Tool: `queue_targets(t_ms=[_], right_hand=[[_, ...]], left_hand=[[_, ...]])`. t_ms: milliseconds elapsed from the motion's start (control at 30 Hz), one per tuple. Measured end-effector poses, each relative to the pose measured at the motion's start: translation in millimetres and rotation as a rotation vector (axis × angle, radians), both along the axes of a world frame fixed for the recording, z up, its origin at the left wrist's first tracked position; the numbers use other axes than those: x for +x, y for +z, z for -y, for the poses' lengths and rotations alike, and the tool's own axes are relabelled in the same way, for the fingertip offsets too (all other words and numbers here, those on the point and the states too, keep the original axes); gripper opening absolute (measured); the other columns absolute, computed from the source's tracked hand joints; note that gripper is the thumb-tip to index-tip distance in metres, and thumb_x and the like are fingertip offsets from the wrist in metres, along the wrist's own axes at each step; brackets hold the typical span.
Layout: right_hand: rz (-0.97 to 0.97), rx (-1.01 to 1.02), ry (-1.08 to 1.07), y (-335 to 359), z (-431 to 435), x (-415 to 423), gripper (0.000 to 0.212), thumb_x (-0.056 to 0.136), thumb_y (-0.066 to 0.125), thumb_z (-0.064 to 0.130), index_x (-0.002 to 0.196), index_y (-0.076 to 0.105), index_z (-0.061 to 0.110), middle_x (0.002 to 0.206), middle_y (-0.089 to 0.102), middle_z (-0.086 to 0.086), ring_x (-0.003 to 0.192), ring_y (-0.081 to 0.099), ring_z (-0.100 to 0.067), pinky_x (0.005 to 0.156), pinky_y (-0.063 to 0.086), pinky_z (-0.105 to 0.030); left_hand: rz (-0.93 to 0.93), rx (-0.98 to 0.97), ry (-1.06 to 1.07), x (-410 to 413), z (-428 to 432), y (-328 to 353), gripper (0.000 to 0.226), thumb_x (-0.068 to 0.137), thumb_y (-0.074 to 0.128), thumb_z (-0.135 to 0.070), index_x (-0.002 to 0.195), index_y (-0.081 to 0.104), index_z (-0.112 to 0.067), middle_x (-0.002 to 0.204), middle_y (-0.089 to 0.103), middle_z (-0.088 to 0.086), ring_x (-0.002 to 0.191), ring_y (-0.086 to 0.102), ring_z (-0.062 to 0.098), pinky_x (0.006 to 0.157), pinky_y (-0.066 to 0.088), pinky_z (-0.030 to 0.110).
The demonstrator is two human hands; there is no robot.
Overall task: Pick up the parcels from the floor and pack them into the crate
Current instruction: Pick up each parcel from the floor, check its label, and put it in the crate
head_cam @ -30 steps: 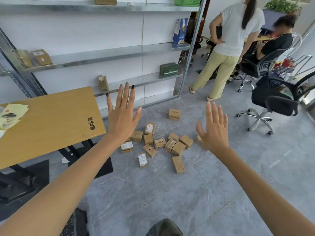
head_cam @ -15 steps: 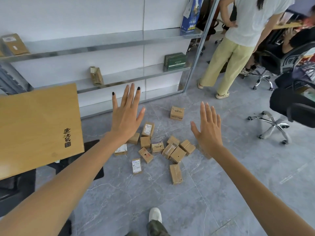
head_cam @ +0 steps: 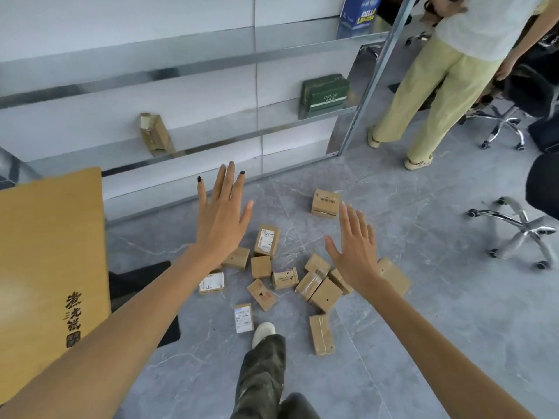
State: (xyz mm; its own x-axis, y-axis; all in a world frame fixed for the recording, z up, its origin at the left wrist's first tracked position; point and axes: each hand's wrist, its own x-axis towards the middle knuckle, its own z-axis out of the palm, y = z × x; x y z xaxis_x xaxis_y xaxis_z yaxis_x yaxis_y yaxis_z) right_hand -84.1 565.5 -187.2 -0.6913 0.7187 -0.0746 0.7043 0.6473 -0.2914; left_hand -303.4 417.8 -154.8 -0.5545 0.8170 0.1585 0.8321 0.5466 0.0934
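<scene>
The left grip (head_cam: 222,220) is stretched out flat, palm down, fingers straight and slightly spread, and it holds nothing. The right grip (head_cam: 355,249) is held out the same way, fingers straight and empty. Both hang in the air above the grey floor (head_cam: 423,328), well apart from each other.

The parcels (head_cam: 325,294) lie scattered on the floor below and between the two grips. A tight cluster sits just under the right grip's thumb side, and one long parcel (head_cam: 393,275) shows past its wrist. A labelled parcel (head_cam: 266,241) stands between the grips, nearer the left one. A lone parcel (head_cam: 325,203) lies beyond the right grip's fingertips. Two more, a white-labelled parcel (head_cam: 243,317) and a taped parcel (head_cam: 321,334), lie nearer the person, beside a white shoe (head_cam: 263,332).

A wooden counter (head_cam: 51,252) stands to the left of the left grip. Beyond both grips runs a metal shelf (head_cam: 211,65) carrying a green box (head_cam: 325,95) and a small brown carton (head_cam: 154,134). Off to the right of the right grip stand another person (head_cam: 438,86) and a chair base (head_cam: 523,231).
</scene>
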Motion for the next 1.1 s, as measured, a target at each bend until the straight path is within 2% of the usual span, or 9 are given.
queue_targets(t_ms=[200, 333, 500, 700, 833, 900, 967, 1033, 1100], right_hand=[[0.07, -0.173, -0.011, -86.7, -43.7, -61.4, 0.068, 0.1, 0.034, 0.04, 0.152, -0.005, 0.022, 0.161, 0.004, -0.003, 0.148, -0.003, -0.023, 0.119, 0.001, -0.043], [0.101, -0.254, 0.038, -188.6, -71.9, -116.7, 0.067, 0.099, 0.034, 0.042, 0.152, -0.001, 0.023, 0.161, 0.006, -0.002, 0.148, 0.002, -0.023, 0.12, 0.007, -0.043], [0.037, -0.502, -0.127, -382.7, -108.7, -188.3, 0.061, 0.1, 0.036, 0.035, 0.152, 0.011, 0.016, 0.158, 0.017, -0.005, 0.146, 0.015, -0.023, 0.118, 0.018, -0.04], [0.078, -0.808, -0.403, -637.2, -141.3, -229.3, 0.056, 0.1, 0.038, 0.029, 0.149, 0.021, 0.008, 0.149, 0.036, -0.016, 0.121, 0.048, -0.025, 0.103, 0.04, -0.036], [0.117, -0.882, -0.405, -758.4, -158.9, -242.1, 0.059, 0.101, 0.039, 0.032, 0.151, 0.018, 0.009, 0.154, 0.03, -0.011, 0.136, 0.037, -0.029, 0.102, 0.036, -0.033], [0.087, -0.943, -0.389, -795.0, -160.8, -248.8, 0.062, 0.099, 0.042, 0.037, 0.151, 0.018, 0.012, 0.153, 0.032, -0.01, 0.137, 0.038, -0.029, 0.104, 0.036, -0.036], [0.0, -0.99, -0.349, -808.0, -158.4, -252.0, 0.054, 0.098, 0.045, 0.035, 0.146, 0.029, 0.016, 0.146, 0.044, -0.005, 0.129, 0.048, -0.027, 0.103, 0.042, -0.04], [-0.109, -0.997, -0.37, -801.0, -154.1, -251.2, 0.046, 0.098, 0.048, 0.023, 0.141, 0.035, 0.019, 0.135, 0.054, 0.0, 0.121, 0.054, -0.022, 0.098, 0.046, -0.036], [-0.203, -1.004, -0.405, -768.6, -154.2, -249.2, 0.046, 0.097, 0.049, 0.015, 0.141, 0.036, 0.018, 0.129, 0.057, 0.0, 0.116, 0.056, -0.02, 0.095, 0.048, -0.034]], left_hand=[[0.065, -0.117, 0.01, -51.5, -63.9, -96.9, 0.055, 0.098, 0.037, -0.032, 0.148, 0.023, -0.013, 0.159, 0.01, 0.01, 0.147, 0.009, 0.024, 0.116, 0.006, 0.057], [0.064, -0.241, -0.027, -70.8, -104.4, -200.5, 0.062, 0.097, 0.038, -0.028, 0.151, 0.009, -0.015, 0.159, -0.003, 0.011, 0.147, -0.001, 0.024, 0.115, -0.006, 0.053], [0.176, -0.386, 0.087, -109.8, -151.4, -394.3, 0.06, 0.099, 0.032, -0.027, 0.151, 0.004, -0.012, 0.159, 0.008, 0.01, 0.147, 0.004, 0.024, 0.117, -0.001, 0.048], [0.466, -0.455, 0.192, -147.0, -180.8, -651.0, 0.06, 0.098, 0.04, -0.025, 0.148, 0.015, -0.002, 0.144, 0.039, 0.016, 0.13, 0.04, 0.031, 0.109, 0.031, 0.042], [0.663, -0.445, 0.241, -155.2, -201.2, -775.9, 0.063, 0.098, 0.04, -0.022, 0.148, 0.01, 0.001, 0.145, 0.038, 0.018, 0.129, 0.04, 0.034, 0.108, 0.031, 0.044], [0.768, -0.395, 0.316, -156.5, -208.9, -816.2, 0.059, 0.096, 0.042, -0.022, 0.146, 0.017, -0.001, 0.139, 0.046, 0.017, 0.123, 0.047, 0.035, 0.103, 0.038, 0.047], [0.825, -0.304, 0.379, -154.6, -212.8, -830.6, 0.043, 0.094, 0.047, -0.022, 0.132, 0.035, -0.006, 0.131, 0.055, 0.014, 0.112, 0.055, 0.034, 0.093, 0.047, 0.047], [0.872, -0.223, 0.43, -148.5, -216.6, -822.2, 0.029, 0.094, 0.05, -0.021, 0.119, 0.044, -0.007, 0.126, 0.059, 0.012, 0.108, 0.057, 0.032, 0.088, 0.049, 0.043], [0.927, -0.144, 0.46, -143.3, -218.5, -792.3, 0.028, 0.094, 0.053, -0.019, 0.118, 0.045, -0.006, 0.125, 0.059, 0.011, 0.109, 0.058, 0.029, 0.082, 0.048, 0.035]])
